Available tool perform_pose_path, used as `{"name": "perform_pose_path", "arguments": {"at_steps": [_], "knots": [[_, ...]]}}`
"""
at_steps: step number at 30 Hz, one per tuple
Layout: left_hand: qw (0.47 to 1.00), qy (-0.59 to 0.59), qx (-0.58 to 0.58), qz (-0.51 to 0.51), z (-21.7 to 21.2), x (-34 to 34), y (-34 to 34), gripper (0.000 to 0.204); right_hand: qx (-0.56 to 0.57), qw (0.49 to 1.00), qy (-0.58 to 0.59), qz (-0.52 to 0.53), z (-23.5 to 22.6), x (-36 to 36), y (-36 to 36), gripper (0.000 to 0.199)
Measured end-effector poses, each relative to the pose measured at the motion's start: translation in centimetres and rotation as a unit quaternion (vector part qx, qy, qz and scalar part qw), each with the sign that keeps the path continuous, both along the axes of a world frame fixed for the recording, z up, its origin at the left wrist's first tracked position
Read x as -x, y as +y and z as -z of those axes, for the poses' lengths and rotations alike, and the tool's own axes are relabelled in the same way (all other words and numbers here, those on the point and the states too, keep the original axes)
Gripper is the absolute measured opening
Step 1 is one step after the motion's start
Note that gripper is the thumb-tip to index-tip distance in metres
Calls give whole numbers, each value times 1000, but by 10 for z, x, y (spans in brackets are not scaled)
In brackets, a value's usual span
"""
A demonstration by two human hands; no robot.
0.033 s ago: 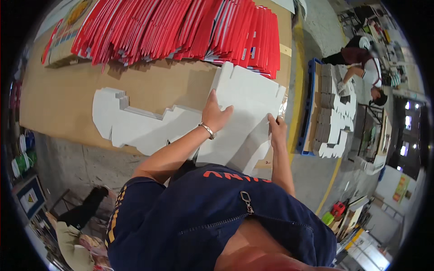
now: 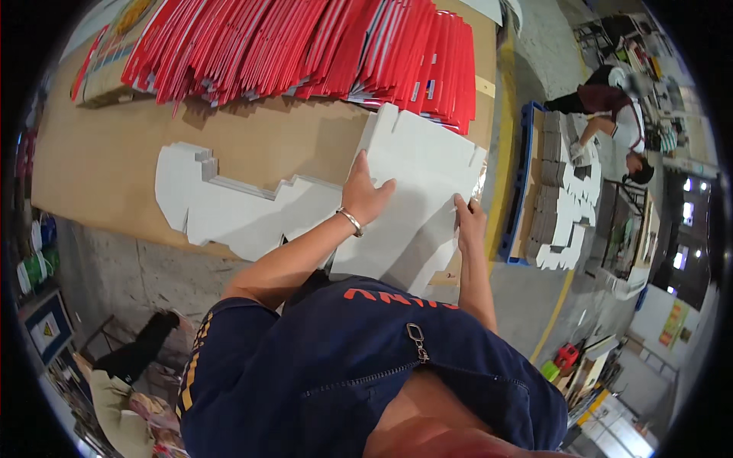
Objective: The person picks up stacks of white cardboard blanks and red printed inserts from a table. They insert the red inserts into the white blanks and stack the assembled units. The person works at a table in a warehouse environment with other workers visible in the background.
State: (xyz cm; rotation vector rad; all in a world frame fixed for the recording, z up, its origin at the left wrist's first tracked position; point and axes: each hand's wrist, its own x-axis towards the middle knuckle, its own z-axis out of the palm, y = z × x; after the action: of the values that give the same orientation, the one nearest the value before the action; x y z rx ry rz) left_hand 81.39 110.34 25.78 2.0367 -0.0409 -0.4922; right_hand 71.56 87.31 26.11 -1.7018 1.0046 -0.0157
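Observation:
A stack of white die-cut cardboard blanks (image 2: 416,168) lies at the right of the brown table, with notched edges. My left hand (image 2: 366,191), with a silver bangle on its wrist, rests along the stack's left side, thumb spread away from the outstretched fingers. At the right edge my right hand (image 2: 471,217) grips the blanks, its thumb on top and its other fingers partly hidden. Left of these, a lower pile of white blanks (image 2: 237,210) with a stepped cut-out reaches under my left forearm.
Many red flat folded pieces (image 2: 259,49) stand in a row along the table's (image 2: 107,168) far side. To the right, a co-worker (image 2: 611,111) leans over grey-white blanks (image 2: 561,191) on a blue pallet (image 2: 518,183). A yellow line (image 2: 500,153) runs along the floor.

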Motion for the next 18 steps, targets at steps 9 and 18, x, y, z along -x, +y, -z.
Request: {"name": "perform_pose_path", "arguments": {"at_steps": [9,18], "knots": [[1000,9,14,-8,7,-1,1,86,-87,995,-49,18,6,5,-9,21],[1000,-2,-8,-5,16,-4,-3,89,-113,993,-47,2,14,5,-17,18]]}}
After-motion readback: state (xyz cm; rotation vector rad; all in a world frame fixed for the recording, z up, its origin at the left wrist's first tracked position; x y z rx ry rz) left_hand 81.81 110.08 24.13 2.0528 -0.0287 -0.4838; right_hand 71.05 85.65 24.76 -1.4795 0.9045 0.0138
